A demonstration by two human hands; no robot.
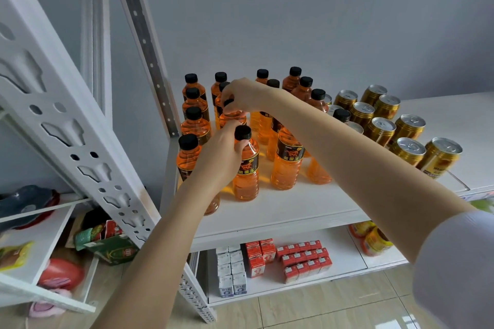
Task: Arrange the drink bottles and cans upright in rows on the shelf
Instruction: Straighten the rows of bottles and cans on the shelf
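Observation:
Several orange drink bottles with black caps stand upright in rows on the white shelf (267, 211). My left hand (219, 152) wraps the neck of a front-row orange bottle (247, 168), just below its cap. My right hand (244, 95) reaches across from the right and pinches the cap of the bottle behind (232, 116) in the same column. To the right of the bottles, several gold cans (409, 128) stand upright in rows. My right forearm hides parts of the middle bottles.
A white perforated shelf post (80, 128) leans across the left. The lower shelf holds small white cartons (231, 270), red cartons (302, 259) and orange-yellow packets (374, 239). A second rack at the left carries snack bags. Tiled floor lies below.

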